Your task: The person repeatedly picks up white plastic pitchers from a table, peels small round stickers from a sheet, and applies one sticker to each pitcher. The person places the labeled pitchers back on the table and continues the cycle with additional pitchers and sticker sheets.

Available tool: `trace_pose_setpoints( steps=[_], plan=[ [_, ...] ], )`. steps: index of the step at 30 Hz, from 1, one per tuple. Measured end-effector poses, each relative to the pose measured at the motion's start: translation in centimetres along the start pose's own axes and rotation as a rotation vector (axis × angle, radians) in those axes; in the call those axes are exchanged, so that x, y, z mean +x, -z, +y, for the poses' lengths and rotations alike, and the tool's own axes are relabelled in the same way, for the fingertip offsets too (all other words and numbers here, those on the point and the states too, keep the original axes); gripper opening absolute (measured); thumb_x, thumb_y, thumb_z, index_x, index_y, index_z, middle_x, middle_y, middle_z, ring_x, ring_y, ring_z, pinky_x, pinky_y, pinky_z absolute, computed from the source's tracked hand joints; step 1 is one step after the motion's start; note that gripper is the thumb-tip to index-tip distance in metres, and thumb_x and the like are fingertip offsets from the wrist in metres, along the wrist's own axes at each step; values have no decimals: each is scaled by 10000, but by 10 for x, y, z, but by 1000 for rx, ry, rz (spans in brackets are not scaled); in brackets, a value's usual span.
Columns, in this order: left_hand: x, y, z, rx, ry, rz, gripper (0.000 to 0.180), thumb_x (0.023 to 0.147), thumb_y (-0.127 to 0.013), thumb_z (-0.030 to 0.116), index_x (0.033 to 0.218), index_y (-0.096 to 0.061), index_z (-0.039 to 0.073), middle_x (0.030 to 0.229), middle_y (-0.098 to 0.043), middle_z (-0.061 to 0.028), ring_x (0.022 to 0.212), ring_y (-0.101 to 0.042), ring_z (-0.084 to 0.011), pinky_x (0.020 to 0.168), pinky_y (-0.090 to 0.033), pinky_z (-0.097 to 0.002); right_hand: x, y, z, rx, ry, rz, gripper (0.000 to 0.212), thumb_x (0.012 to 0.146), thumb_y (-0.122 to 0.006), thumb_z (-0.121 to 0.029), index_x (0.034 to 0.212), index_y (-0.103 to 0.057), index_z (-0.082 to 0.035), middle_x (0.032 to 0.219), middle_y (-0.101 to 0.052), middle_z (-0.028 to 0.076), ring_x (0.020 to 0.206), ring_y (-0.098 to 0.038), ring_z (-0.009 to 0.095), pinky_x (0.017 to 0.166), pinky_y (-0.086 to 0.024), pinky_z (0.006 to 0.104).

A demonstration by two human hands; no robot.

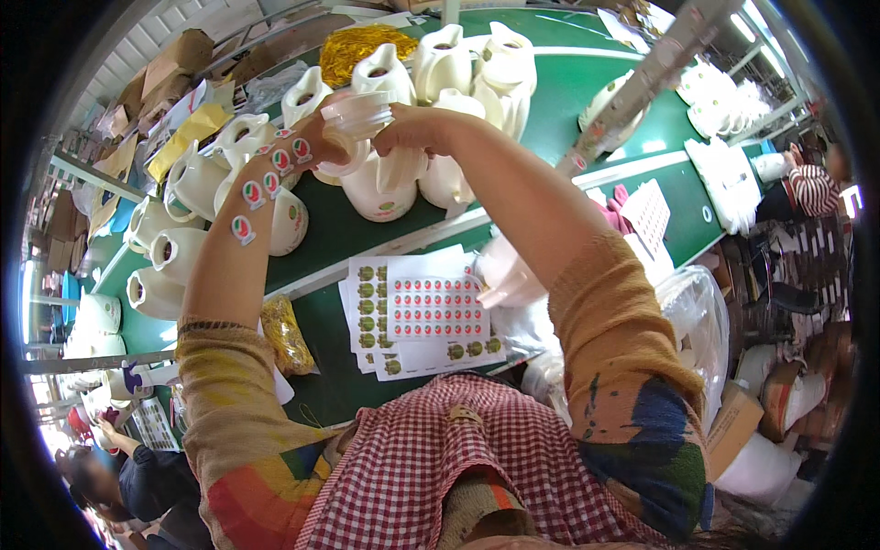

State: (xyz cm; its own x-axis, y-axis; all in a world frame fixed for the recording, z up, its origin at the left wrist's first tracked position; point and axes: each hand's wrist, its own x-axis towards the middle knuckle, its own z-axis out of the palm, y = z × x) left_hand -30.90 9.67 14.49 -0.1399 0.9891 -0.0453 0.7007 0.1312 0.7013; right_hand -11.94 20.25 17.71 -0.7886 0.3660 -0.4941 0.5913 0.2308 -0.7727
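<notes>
At the far left, below, a co-worker in a dark top (156,486) leans in with 1 arm reaching over a desk. Above, several cream jugs (194,181) crowd the left side of the green desk (321,225), some upright and some tipped with their openings showing. The person's left forearm (225,275) rises past them, dotted with small red-and-green stickers (241,229). To its right, a clear bag of yellow ties (288,337) lies on the desk, and higher up, behind the front jugs, sits a heap of yellow strands (362,50).

The left hand (321,136) is closed around a cream ringed part (359,115), which is raised above the desk, over the front jug (380,197). The right hand (417,128) is just beside it, fingers bent; I cannot tell whether they grip anything. The 2 hands are close together, with the part between them.

Nearer the checked apron (467,403), a sheet of red-and-white stickers (438,307) lies over sheets with green prints (369,316). Right of the right forearm (527,197) are a pink cloth (612,213), a slanting pole (632,101), clear plastic (701,316) and, farthest, a person in a striped top (814,197).
</notes>
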Motion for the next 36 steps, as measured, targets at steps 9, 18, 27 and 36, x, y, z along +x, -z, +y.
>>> trace_pose_setpoints(
  steps=[9, 18, 27, 36],
  plan=[
    [1, 10, -15, 794, 110, -125, 896, 506, -739, 102, 1325, -386, 193, 1191, -504, -138, 1058, -519, -346, 902, -449, -403, 57, 26, -8, -489, -111, 110, 780, 647, -633, -241, 1374, -358, -183, 1268, -495, 116, 1045, -551, 298, 684, -520, 466],
    [59, 59, -60, 280, -86, 519, 741, 544, -782, 275, 1170, -432, 91, 1108, -511, -183, 1014, -534, -341, 879, -450, -380, 96, 146, 48, 258, 250, 840, 567, 686, -678, -179, 1216, -514, -63, 1100, -576, 155, 902, -606, 245, 727, -505, 344],
    [181, 16, -57, 310, -79, 633, 733, 548, -798, 298, 1166, -453, 105, 1130, -522, -173, 1038, -532, -319, 894, -445, -382, 208, 176, 73, 447, 353, 1152, 445, 776, -584, -132, 1204, -495, -49, 1274, -382, 185, 1148, -417, 328, 980, -371, 378],
    [207, -5, -139, 741, -419, 288, 513, 735, -700, 206, 1220, -548, 140, 1346, -418, -165, 1234, -414, -299, 1034, -327, -357, 220, 162, 66, -384, 46, 1010, 445, 859, -440, -405, 1246, -481, -187, 1332, -358, 152, 1212, -370, 372, 966, -338, 508]
  ],
)
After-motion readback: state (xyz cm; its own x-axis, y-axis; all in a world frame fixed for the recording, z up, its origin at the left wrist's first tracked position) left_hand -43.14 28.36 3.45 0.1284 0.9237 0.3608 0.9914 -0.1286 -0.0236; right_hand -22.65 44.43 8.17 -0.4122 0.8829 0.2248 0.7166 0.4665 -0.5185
